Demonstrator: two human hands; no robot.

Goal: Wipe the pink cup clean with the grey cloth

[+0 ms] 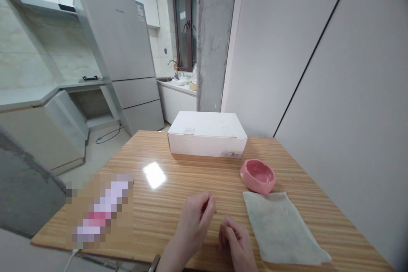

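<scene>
Cloth (283, 228) beside right hand (235, 239), left hand (196, 216) farther off; both curled closed, likely just resting; to grab, must first uncurl.

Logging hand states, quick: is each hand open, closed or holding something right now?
Left hand: closed in a loose fist, no held object visible.
Right hand: loosely closed, left of the pale cloth, no held object visible.

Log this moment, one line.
left hand: loosely curled | right hand: curled, near pale cloth | pink bowl: at cloth's far edge | white box: table's far end
</scene>
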